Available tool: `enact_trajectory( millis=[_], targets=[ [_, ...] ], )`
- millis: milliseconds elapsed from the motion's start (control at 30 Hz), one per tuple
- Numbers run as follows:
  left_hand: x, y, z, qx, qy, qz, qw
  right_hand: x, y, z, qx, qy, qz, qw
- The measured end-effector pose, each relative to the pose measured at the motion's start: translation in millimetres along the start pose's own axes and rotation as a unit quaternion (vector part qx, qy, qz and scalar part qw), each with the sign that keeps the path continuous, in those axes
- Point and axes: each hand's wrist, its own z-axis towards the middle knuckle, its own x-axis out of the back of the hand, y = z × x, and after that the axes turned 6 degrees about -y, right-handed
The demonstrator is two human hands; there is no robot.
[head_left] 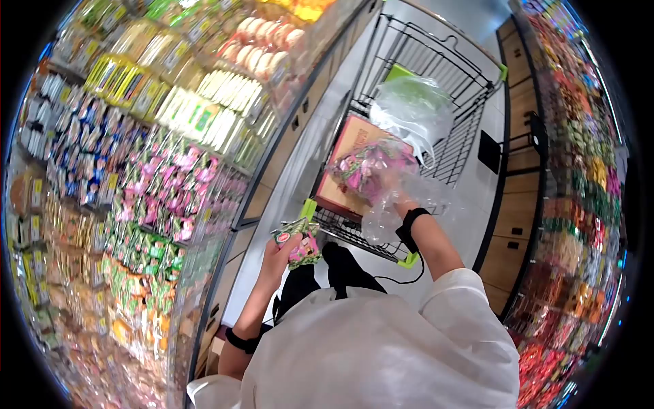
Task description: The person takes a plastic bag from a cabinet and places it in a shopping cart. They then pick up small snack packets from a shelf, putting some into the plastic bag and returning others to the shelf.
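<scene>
My left hand (275,258) is closed around small pink-and-green snack packets (304,245), held in front of my legs beside the cart's near corner. My right hand (402,202) reaches over the shopping cart (436,31) and grips a clear plastic bag (376,163) holding pink-and-green packets; the film partly hides its fingers. That bag rests over a reddish-brown cardboard box (350,135) in the cart. Behind the box lies a white translucent bag (413,108) with its handles loose.
To the left, sloping bins hold wrapped snacks, among them pink packets (167,177) like those in my hand. Wooden cabinets (512,235) and more snack bins (569,238) line the right. A green item (400,72) shows at the cart's far end.
</scene>
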Motion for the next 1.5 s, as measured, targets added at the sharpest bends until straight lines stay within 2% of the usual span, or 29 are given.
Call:
enact_trajectory(
  millis=[33,67,100,167,200,233,267,300,400,433,467,533,567,667,800,833,867,900,933,1000,1033,1133,1167,1233,1267,1300,1333,1400,1500],
  targets=[
    [4.0,0.3,-1.7,0.034,-0.001,0.003,0.999,-0.7,0.3,0.2,0.007,-0.01,0.02,1.0],
    [4.7,3.0,-3.0,0.015,-0.002,0.006,1.0,-1.9,1.5,1.1,0.013,-0.02,0.04,0.999],
    [2.4,7.9,-1.6,-0.007,-0.009,0.012,1.0,3.4,7.5,3.6,0.073,-0.018,-0.075,0.994],
    [-8.1,15.3,4.5,-0.078,-0.027,0.013,0.997,13.6,2.0,-3.6,0.054,0.024,0.041,0.997],
    [-14.6,19.3,8.5,-0.098,-0.026,0.022,0.995,15.4,-2.3,-12.4,-0.023,0.061,0.268,0.961],
    [-20.2,23.3,11.0,-0.117,-0.024,0.03,0.992,23.1,-14.4,-25.8,-0.098,0.093,0.479,0.867],
    [-22.5,25.3,11.4,-0.132,-0.02,0.038,0.99,30.3,-23.8,-43.9,-0.171,0.119,0.661,0.721],
    [-19.3,24.3,14.3,-0.063,-0.054,0.006,0.997,43.2,-29.2,-64.3,-0.192,0.115,0.636,0.738],
    [-19.3,17.0,40.9,-0.144,-0.195,0.204,0.949,106.0,-50.5,-129.2,-0.247,0.103,0.555,0.787],
    [-35.7,31.6,35.4,-0.076,-0.199,0.167,0.963,128.9,-66.3,-149.8,-0.26,0.092,0.527,0.804],
    [-43.1,28.6,40.4,-0.075,-0.215,0.154,0.962,146.9,-77.7,-170.4,-0.274,0.081,0.497,0.819],
    [-57.4,19.7,51.8,-0.073,-0.244,0.127,0.959,166.4,-87.6,-212.6,-0.275,0.102,0.514,0.806],
    [-64.6,16.6,55.7,-0.04,-0.254,0.125,0.958,175.6,-92.2,-230.4,-0.274,0.112,0.522,0.8],
    [-92.5,11.0,63.0,-0.073,-0.323,0.177,0.927,204.9,-114.1,-271.3,-0.219,0.128,0.593,0.764],
    [-124.2,4.3,58.7,-0.202,-0.364,0.334,0.846,217.5,-140.9,-281.3,-0.187,0.117,0.608,0.762],
    [-127.5,-6.7,65.3,-0.204,-0.397,0.315,0.838,211.7,-147.2,-279.4,-0.175,0.108,0.608,0.767],
    [-131.3,-5.9,60.5,-0.16,-0.385,0.306,0.856,206.9,-152.7,-275.3,-0.158,0.092,0.608,0.773],
    [-132.1,-2.0,58.1,-0.153,-0.391,0.309,0.853,206.8,-161.4,-270.1,-0.169,0.081,0.583,0.791],
    [-130.8,7.0,53.1,-0.144,-0.39,0.311,0.855,200.9,-166.0,-263.4,-0.14,0.089,0.572,0.804],
    [-113.3,-13.4,60.4,-0.201,-0.376,0.313,0.849,190.5,-170.2,-249.0,-0.071,0.093,0.547,0.829],
    [-105.0,-13.6,51.7,-0.195,-0.335,0.356,0.85,186.3,-174.6,-239.8,-0.065,0.059,0.523,0.848],
    [-82.1,5.5,39.2,-0.136,-0.342,0.35,0.861,177.3,-190.3,-215.3,-0.047,-0.014,0.449,0.892],
    [-71.4,-8.9,33.3,-0.181,-0.246,0.364,0.88,173.2,-197.0,-206.1,-0.034,-0.033,0.439,0.897],
    [-47.7,-17.5,31.2,-0.201,-0.231,0.308,0.901,165.0,-212.5,-188.2,-0.006,-0.059,0.439,0.896],
    [-36.4,-4.4,20.5,-0.199,-0.213,0.303,0.907,159.0,-224.0,-177.6,0.012,-0.068,0.45,0.89],
    [-26.5,6.4,5.9,-0.236,-0.201,0.245,0.919,150.4,-237.7,-168.4,0.029,-0.08,0.463,0.882],
    [-16.3,18.6,-11.9,-0.096,-0.157,0.231,0.955,147.0,-249.9,-158.1,0.068,-0.116,0.471,0.872],
    [13.2,-0.9,-21.3,-0.17,-0.081,0.292,0.938,127.3,-268.8,-141.6,0.094,-0.191,0.48,0.851],
    [43.5,-7.2,-54.5,-0.097,0.016,0.134,0.986,110.2,-307.0,-132.2,0.149,-0.301,0.479,0.811]
  ],
)
